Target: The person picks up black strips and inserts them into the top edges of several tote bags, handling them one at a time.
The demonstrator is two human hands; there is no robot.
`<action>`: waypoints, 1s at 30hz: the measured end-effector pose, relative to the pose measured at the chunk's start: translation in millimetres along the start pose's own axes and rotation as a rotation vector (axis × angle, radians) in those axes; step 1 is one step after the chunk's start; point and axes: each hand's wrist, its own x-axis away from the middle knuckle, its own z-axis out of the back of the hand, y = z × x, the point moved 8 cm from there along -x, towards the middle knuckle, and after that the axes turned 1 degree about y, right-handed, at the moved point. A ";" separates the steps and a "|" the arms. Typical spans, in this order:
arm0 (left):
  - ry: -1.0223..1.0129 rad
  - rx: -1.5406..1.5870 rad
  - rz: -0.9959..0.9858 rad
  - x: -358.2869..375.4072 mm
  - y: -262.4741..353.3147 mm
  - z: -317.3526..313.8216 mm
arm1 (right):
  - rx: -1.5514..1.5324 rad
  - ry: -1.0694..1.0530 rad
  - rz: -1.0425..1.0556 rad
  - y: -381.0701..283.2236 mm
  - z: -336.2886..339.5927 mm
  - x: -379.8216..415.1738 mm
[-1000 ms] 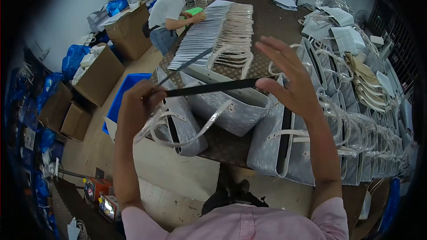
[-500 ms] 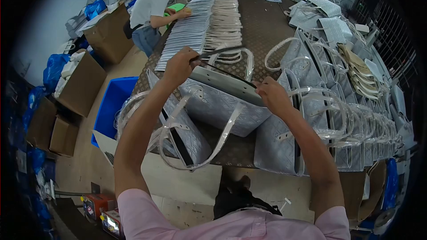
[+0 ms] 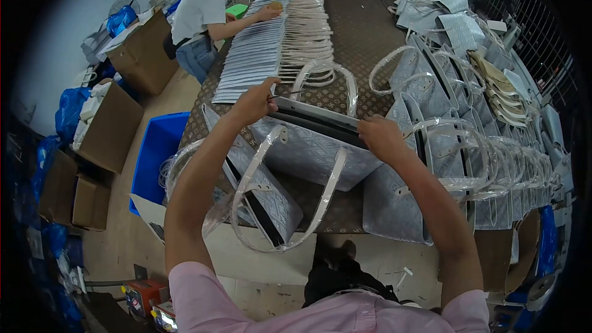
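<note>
A silver-grey patterned tote bag stands on the brown patterned table, its two pale handles wrapped in clear plastic. My left hand is closed at the left end of the bag's opening, with a thin dark strip end at its fingers. At the right end of the opening, my right hand pinches the top edge. A black band runs along the mouth between both hands. Another grey bag leans at the near left, and a further bag stands beside my right forearm.
Many bags with wrapped handles line the right side. Flat stacked pieces lie in a long row ahead. A co-worker stands at the far left, one hand on that row. A blue bin and cardboard boxes are at left.
The dark strip that arched above the opening now lies straight along the bag's mouth. My right hand has shifted slightly right. The co-worker's hand has moved right over the row.
</note>
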 end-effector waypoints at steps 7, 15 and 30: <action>-0.072 -0.240 -0.035 -6.5 4.3 -11.7 | 0.128 0.052 0.012 -0.3 -6.0 -1.2; 0.089 -0.375 0.034 -7.1 3.6 -11.1 | 0.071 0.074 -0.153 5.6 -5.5 -2.6; 0.193 -0.390 -0.006 -8.8 2.1 -11.5 | 0.270 0.054 -0.209 8.5 -12.5 -12.9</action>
